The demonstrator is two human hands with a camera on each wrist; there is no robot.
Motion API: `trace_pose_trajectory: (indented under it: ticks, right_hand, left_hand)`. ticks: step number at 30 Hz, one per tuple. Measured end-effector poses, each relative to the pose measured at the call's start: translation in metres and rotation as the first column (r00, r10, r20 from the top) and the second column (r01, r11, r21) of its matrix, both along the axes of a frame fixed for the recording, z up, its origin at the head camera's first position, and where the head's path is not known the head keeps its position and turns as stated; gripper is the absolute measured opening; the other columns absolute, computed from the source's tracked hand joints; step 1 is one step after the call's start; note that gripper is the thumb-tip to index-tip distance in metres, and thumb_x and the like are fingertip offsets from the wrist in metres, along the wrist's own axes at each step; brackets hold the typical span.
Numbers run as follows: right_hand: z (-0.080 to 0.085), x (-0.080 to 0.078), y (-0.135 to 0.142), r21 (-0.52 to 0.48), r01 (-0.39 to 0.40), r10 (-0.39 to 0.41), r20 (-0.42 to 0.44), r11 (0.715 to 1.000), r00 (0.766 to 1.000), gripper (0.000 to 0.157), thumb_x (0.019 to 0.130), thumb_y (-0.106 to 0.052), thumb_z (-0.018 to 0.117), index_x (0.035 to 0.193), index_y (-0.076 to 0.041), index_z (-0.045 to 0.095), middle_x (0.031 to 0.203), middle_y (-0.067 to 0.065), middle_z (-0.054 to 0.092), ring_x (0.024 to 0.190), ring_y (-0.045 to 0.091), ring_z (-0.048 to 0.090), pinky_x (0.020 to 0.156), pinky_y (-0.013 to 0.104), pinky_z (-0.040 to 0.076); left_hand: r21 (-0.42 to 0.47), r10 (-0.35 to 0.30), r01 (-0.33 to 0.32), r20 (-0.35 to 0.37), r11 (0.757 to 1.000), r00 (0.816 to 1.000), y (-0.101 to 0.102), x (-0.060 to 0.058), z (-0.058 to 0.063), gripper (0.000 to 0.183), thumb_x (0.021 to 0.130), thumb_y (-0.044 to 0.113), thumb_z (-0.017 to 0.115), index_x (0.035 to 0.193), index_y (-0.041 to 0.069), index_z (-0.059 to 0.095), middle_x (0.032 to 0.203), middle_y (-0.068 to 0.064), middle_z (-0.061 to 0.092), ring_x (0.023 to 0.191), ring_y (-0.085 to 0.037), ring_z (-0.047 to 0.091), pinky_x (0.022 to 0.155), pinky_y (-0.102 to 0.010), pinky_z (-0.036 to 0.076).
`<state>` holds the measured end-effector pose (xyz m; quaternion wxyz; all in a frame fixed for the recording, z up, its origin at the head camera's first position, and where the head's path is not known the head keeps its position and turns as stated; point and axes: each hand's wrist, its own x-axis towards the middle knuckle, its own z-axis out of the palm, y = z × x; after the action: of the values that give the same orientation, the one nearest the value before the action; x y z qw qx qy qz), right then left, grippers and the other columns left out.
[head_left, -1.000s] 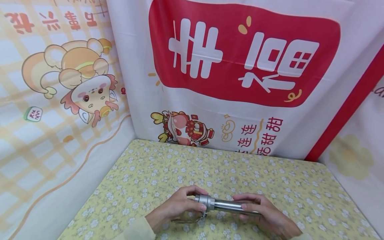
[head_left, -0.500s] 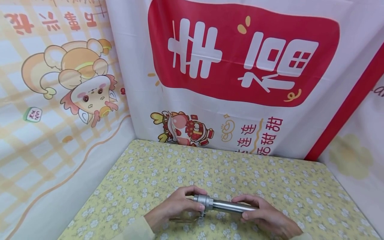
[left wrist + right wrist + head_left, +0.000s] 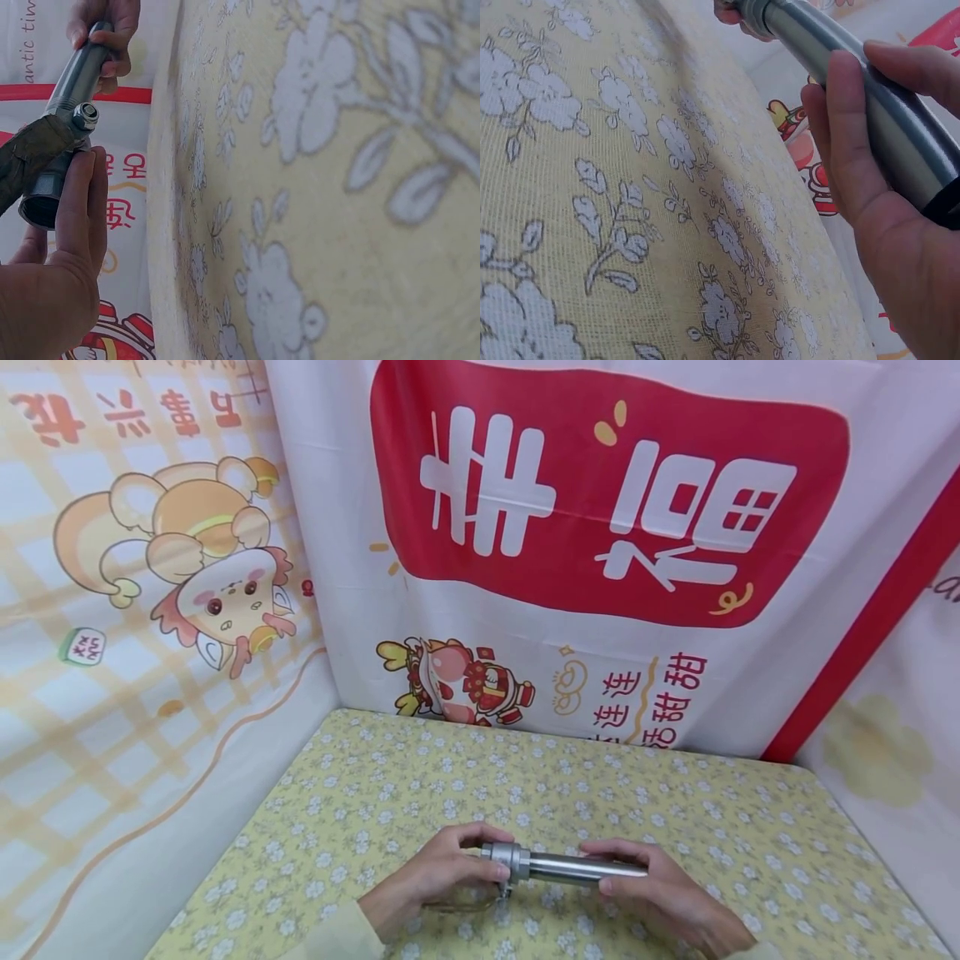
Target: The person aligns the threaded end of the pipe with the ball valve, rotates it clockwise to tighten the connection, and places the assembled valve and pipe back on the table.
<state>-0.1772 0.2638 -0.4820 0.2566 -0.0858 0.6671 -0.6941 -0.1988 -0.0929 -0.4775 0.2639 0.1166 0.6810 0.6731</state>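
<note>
My left hand point(image 3: 442, 870) grips a grey metal ball valve point(image 3: 510, 858), its thumb on the near side and fingers over the far side. A steel pipe point(image 3: 566, 867) runs to the right from the valve's hexagonal end, the two joined in line. Around the pipe's right part curl the thumb and fingers of my right hand point(image 3: 667, 892). In the left wrist view, the valve's lever handle point(image 3: 34, 157) looks dark and wrapped, fixed by a nut point(image 3: 87, 114); the valve's near mouth is open. The right wrist view has the pipe point(image 3: 817, 45) between thumb and fingers; its far end is hidden.
Beneath the hands lies a table point(image 3: 450, 777) with a yellow flowered cloth. A white curtain with a red printed panel point(image 3: 585, 560) hangs behind it. Printed sheets stand as walls at the left point(image 3: 225, 793) and right point(image 3: 885, 827).
My right hand's fingers have shifted round the pipe, closing on it and then loosening a little. The valve and pipe have moved slightly left. My left hand keeps its hold on the valve.
</note>
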Motion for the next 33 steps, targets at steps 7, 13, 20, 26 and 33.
trace_pose_trajectory:
  ticks: [7, 13, 20, 26, 33]
  right_hand:
    - [-0.001, -0.001, -0.004, 0.061, 0.092, -0.090, -0.027, 0.994, 0.996, 0.051, 0.100, -0.012, 0.079, 0.146, 0.005, 0.065, 0.136, 0.009, 0.073, 0.113, 0.025, 0.073, 0.097, 0.039, 0.066]
    - [-0.003, 0.000, -0.006, 0.065, 0.140, -0.140, -0.010, 0.988, 0.990, 0.050, 0.099, -0.013, 0.082, 0.142, 0.008, 0.066, 0.131, 0.009, 0.074, 0.112, 0.023, 0.074, 0.099, 0.042, 0.067]
    - [-0.004, 0.005, -0.009, 0.042, 0.187, -0.188, 0.034, 0.982, 0.982, 0.051, 0.099, -0.015, 0.082, 0.144, 0.004, 0.068, 0.132, 0.008, 0.076, 0.113, 0.021, 0.075, 0.101, 0.042, 0.066]
    - [-0.007, 0.009, -0.009, 0.041, 0.176, -0.176, 0.003, 0.984, 0.984, 0.048, 0.102, -0.016, 0.080, 0.145, 0.001, 0.068, 0.134, 0.006, 0.076, 0.113, 0.018, 0.073, 0.096, 0.037, 0.066]
    - [-0.005, 0.011, -0.009, 0.080, 0.154, -0.150, -0.052, 0.985, 0.987, 0.047, 0.101, -0.017, 0.080, 0.144, -0.001, 0.070, 0.134, 0.004, 0.076, 0.110, 0.017, 0.074, 0.092, 0.035, 0.066]
  left_hand:
    - [0.000, 0.006, -0.006, -0.009, 1.000, 1.000, 0.000, 0.000, 0.001, 0.046, 0.093, 0.021, 0.090, 0.135, 0.012, 0.075, 0.132, -0.012, 0.065, 0.105, -0.024, 0.073, 0.091, -0.039, 0.068]
    - [0.003, 0.002, -0.002, -0.020, 1.000, 1.000, -0.001, -0.001, 0.001, 0.045, 0.094, 0.022, 0.088, 0.136, 0.012, 0.075, 0.132, -0.012, 0.065, 0.104, -0.023, 0.074, 0.091, -0.039, 0.068]
    - [-0.031, 0.017, -0.018, -0.026, 0.999, 1.000, -0.001, -0.001, 0.002, 0.047, 0.094, 0.025, 0.089, 0.138, 0.014, 0.075, 0.131, -0.010, 0.067, 0.102, -0.022, 0.074, 0.090, -0.040, 0.068]
    - [-0.031, 0.015, -0.015, 0.003, 0.999, 1.000, -0.001, -0.002, 0.004, 0.050, 0.094, 0.025, 0.088, 0.140, 0.012, 0.074, 0.130, -0.011, 0.068, 0.102, -0.022, 0.075, 0.091, -0.042, 0.069]
    - [-0.059, 0.028, -0.026, 0.031, 0.998, 0.999, -0.001, -0.003, 0.003, 0.051, 0.093, 0.027, 0.090, 0.140, 0.012, 0.075, 0.129, -0.011, 0.068, 0.102, -0.022, 0.074, 0.091, -0.042, 0.069]
